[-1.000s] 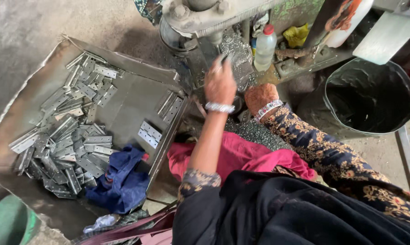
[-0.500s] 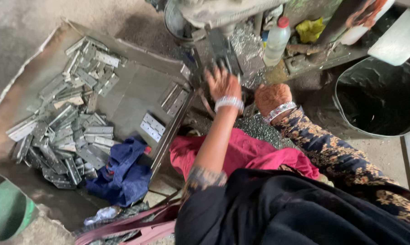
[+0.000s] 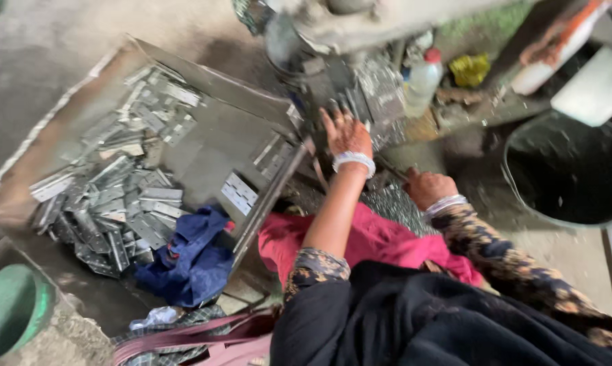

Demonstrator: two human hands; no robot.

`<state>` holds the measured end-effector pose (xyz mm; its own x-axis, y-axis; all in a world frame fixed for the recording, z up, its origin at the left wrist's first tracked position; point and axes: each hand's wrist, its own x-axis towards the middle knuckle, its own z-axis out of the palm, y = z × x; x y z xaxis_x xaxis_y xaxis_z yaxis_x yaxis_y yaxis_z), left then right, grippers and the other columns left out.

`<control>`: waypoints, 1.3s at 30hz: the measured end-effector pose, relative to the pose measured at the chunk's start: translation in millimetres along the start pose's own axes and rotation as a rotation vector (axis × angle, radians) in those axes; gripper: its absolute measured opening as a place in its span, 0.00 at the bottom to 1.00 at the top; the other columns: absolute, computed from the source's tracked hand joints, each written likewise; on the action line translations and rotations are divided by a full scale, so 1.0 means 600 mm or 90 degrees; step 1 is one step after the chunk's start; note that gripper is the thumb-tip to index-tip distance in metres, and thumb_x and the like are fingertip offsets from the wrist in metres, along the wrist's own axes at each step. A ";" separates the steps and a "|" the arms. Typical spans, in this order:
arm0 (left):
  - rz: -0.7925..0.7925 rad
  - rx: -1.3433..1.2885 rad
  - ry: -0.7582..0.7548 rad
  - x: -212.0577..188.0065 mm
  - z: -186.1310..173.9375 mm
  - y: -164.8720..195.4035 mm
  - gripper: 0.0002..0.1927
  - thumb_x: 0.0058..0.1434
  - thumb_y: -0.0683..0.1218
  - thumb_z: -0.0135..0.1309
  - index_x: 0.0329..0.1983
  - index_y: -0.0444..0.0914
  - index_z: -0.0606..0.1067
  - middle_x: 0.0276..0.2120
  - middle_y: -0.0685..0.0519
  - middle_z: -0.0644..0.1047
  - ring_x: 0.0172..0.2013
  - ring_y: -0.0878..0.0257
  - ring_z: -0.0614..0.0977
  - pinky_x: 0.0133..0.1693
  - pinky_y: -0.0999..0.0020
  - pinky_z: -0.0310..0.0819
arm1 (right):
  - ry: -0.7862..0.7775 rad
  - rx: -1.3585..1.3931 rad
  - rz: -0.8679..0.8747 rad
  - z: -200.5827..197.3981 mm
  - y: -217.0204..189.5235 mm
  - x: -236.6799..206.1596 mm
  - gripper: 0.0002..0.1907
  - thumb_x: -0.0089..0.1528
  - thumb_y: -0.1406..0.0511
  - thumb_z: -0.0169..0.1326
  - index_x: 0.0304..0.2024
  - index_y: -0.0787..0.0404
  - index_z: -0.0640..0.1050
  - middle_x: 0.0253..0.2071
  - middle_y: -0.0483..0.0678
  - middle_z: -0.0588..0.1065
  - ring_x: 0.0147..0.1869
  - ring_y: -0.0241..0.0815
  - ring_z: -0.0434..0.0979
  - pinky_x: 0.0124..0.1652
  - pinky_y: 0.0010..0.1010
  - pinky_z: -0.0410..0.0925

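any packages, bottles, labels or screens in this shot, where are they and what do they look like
Plastic bottle: on the cluttered ledge beyond the left hand, upright, translucent white with a red cap; no label can be made out.
Yellow crumpled wrapper or bag: right of the bottle on the same ledge, too blurred to tell more.
No signs or screens show.

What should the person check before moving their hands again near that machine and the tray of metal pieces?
1. Left hand clear of the machine: not ok, fingers spread right against it.
2. Right hand empty: cannot tell, it is closed in a fist.
3. Metal pieces inside the tray: ok, piled at its left side.
4. Blue cloth away from the hands: ok, it lies by the tray's lower corner.
5. Bottle upright: ok, capped beside the machine.
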<state>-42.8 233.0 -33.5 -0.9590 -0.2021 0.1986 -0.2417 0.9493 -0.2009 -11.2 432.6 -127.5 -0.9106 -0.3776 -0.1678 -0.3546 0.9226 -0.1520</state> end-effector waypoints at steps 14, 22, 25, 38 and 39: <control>-0.020 -0.098 -0.081 0.031 0.029 -0.006 0.25 0.73 0.56 0.36 0.66 0.42 0.71 0.75 0.53 0.56 0.74 0.54 0.52 0.72 0.38 0.25 | 0.042 0.088 0.002 0.006 0.009 0.002 0.26 0.62 0.43 0.54 0.41 0.58 0.80 0.35 0.61 0.80 0.42 0.63 0.82 0.41 0.51 0.74; -0.023 -0.111 -0.015 0.034 0.039 -0.012 0.25 0.71 0.55 0.36 0.66 0.42 0.71 0.74 0.54 0.57 0.75 0.52 0.50 0.71 0.39 0.26 | 0.009 0.166 0.022 0.033 0.002 -0.027 0.25 0.64 0.45 0.53 0.44 0.59 0.79 0.35 0.61 0.80 0.40 0.64 0.81 0.39 0.54 0.72; -0.004 -0.078 -0.098 0.051 0.024 -0.022 0.23 0.74 0.52 0.35 0.68 0.44 0.69 0.75 0.55 0.56 0.75 0.53 0.50 0.72 0.37 0.23 | -0.017 0.146 -0.009 0.027 0.011 -0.010 0.25 0.65 0.45 0.52 0.44 0.60 0.79 0.36 0.61 0.80 0.40 0.63 0.81 0.38 0.53 0.73; -0.023 -0.081 -0.170 0.078 0.002 -0.026 0.24 0.73 0.50 0.33 0.69 0.47 0.67 0.75 0.59 0.55 0.76 0.53 0.50 0.71 0.38 0.19 | -0.083 0.073 0.030 0.000 0.003 0.003 0.26 0.67 0.44 0.49 0.42 0.58 0.80 0.32 0.58 0.81 0.35 0.58 0.84 0.36 0.49 0.75; -0.027 -0.073 -0.173 0.088 -0.002 -0.026 0.24 0.72 0.49 0.33 0.69 0.47 0.67 0.75 0.58 0.55 0.75 0.53 0.50 0.70 0.37 0.19 | -0.109 0.021 0.023 -0.001 0.004 0.007 0.26 0.68 0.44 0.47 0.42 0.58 0.80 0.32 0.56 0.82 0.35 0.56 0.85 0.36 0.48 0.76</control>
<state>-89.7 207.5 -18.8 -0.9565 -0.2850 -0.0627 -0.2793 0.9564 -0.0858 -16.3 433.2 -127.9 -0.8721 -0.3551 -0.3366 -0.3126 0.9336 -0.1750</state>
